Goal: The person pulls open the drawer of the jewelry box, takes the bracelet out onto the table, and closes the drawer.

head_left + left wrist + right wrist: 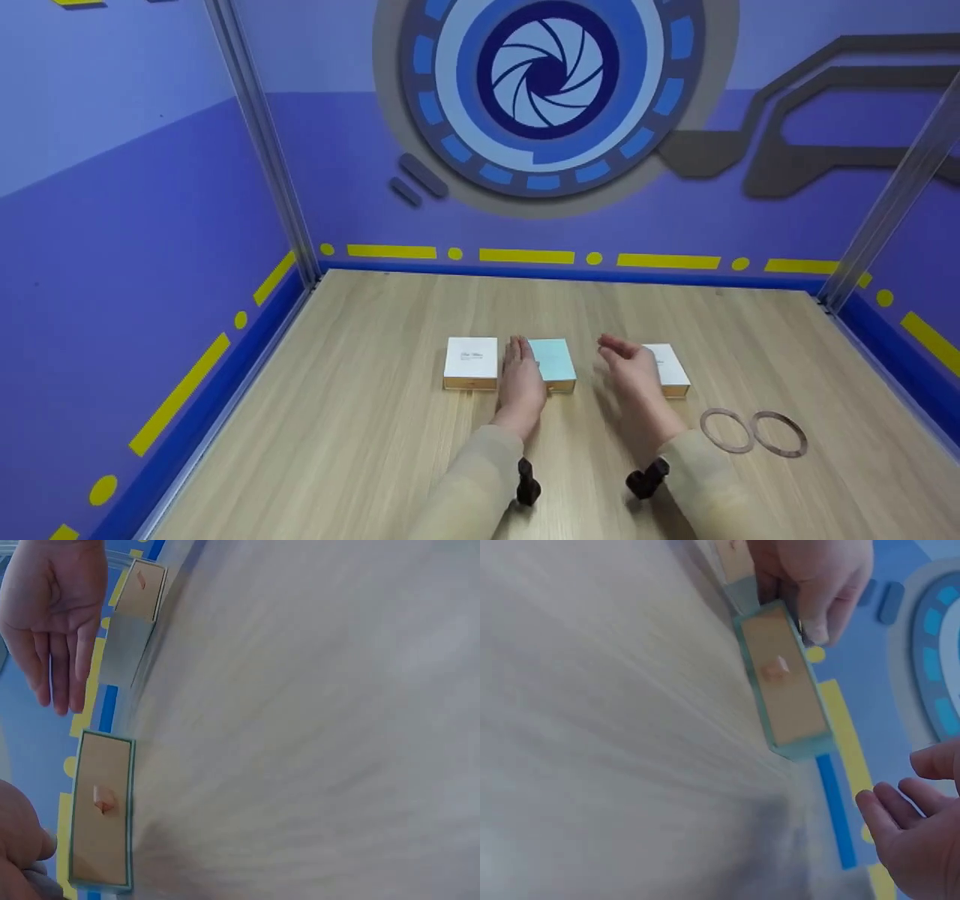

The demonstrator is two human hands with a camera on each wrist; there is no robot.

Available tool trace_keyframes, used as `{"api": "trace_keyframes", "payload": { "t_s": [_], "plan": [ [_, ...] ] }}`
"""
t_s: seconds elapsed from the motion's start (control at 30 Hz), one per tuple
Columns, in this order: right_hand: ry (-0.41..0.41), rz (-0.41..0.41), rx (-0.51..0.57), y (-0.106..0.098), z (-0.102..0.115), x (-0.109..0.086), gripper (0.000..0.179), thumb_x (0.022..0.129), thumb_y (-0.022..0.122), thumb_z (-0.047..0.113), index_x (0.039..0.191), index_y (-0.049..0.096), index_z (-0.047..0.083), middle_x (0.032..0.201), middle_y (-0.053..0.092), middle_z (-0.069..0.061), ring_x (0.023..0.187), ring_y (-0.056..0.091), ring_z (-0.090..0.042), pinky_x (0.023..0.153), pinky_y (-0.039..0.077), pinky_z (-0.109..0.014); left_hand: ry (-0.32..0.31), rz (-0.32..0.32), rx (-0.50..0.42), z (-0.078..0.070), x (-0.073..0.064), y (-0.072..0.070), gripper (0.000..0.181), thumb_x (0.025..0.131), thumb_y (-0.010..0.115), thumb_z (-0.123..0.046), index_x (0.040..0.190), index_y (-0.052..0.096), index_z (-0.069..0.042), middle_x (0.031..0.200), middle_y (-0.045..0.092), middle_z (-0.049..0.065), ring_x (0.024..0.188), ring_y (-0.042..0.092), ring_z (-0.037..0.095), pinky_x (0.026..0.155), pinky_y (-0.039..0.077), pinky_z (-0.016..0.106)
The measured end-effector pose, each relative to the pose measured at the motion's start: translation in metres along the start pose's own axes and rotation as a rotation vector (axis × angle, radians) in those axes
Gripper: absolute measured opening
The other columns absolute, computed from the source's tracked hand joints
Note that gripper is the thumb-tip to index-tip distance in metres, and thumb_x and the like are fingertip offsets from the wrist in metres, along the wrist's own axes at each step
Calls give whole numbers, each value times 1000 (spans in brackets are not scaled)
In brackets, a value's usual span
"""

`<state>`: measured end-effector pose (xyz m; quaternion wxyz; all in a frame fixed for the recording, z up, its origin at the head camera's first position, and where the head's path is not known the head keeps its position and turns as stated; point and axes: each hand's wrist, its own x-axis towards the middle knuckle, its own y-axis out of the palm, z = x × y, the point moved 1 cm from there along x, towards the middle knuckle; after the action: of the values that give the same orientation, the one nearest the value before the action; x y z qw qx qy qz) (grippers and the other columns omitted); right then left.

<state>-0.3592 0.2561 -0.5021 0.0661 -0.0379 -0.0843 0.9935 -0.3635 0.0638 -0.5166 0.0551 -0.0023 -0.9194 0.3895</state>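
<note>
A teal box (pixel 556 361) with a tan drawer front (pixel 103 825) and a small pull tab sits mid-table. Along its left side lies my left hand (pixel 523 384), fingers straight and pointing away, between it and a white box (pixel 471 360) with dark lettering. My right hand (pixel 631 371) is held over the table, palm turned inward, with a gap between it and the teal box. A second white box (pixel 669 367) is partly hidden behind that hand. In the right wrist view, the left thumb is close against the teal box's edge.
Two thin brownish rings (pixel 784 452) lie flat on the wooden table (pixel 360 450), side by side to the right of my right forearm. Printed blue-purple walls (pixel 337 165) enclose the table at the back and sides, with metal posts (pixel 262 142) at the corners.
</note>
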Motion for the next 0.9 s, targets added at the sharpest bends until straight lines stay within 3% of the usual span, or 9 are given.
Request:
{"api": "trace_keyframes", "payload": {
  "t_s": [0.1,0.2,0.3,0.4,0.47,0.63,0.9],
  "plan": [
    [-31,-73,-73,-21,4,2,42,108,48,15,147,51,-2,151,53,-25,140,50,-31,108,43,-27,22,-26,-14,-10,0,1,55,110,42,-12,160,26,5,170,22,21,160,20,36,130,23,47],
    [-27,-165,-132,-42,6,7,43,107,49,15,147,52,-3,151,53,-24,139,51,-30,103,42,-23,47,-39,-89,-23,-2,4,55,111,43,-15,161,26,1,171,22,17,160,21,33,129,25,46],
    [-25,-245,-200,-61,5,12,45,105,49,14,146,51,-5,151,52,-26,142,49,-36,112,44,-35,90,-41,-176,-37,-6,10,55,111,45,-17,161,28,-1,171,26,14,158,26,31,128,28,45],
    [2,-276,-232,-75,0,15,49,104,49,12,148,47,-9,154,47,-29,147,42,-41,122,37,-48,122,-26,-264,-49,-12,18,53,110,48,-17,159,34,-1,168,32,13,156,32,30,126,31,43],
    [31,-276,-235,-81,-5,17,51,103,49,11,149,43,-11,155,44,-32,148,39,-43,123,34,-51,130,-7,-325,-56,-15,24,52,109,50,-18,157,38,0,166,37,14,154,36,32,126,33,44],
    [111,-220,-259,-87,-16,19,55,102,49,10,150,38,-14,154,41,-36,147,38,-46,124,33,-53,74,61,-413,-64,-18,37,49,108,52,-21,153,45,-3,161,46,13,150,43,31,124,37,43],
    [91,-141,-325,-82,-24,11,54,99,54,5,146,42,-18,149,44,-40,139,45,-47,118,39,-54,16,220,-391,-57,-26,57,52,108,53,-27,153,45,-1,161,45,14,151,42,30,124,37,42]
  ]
}}
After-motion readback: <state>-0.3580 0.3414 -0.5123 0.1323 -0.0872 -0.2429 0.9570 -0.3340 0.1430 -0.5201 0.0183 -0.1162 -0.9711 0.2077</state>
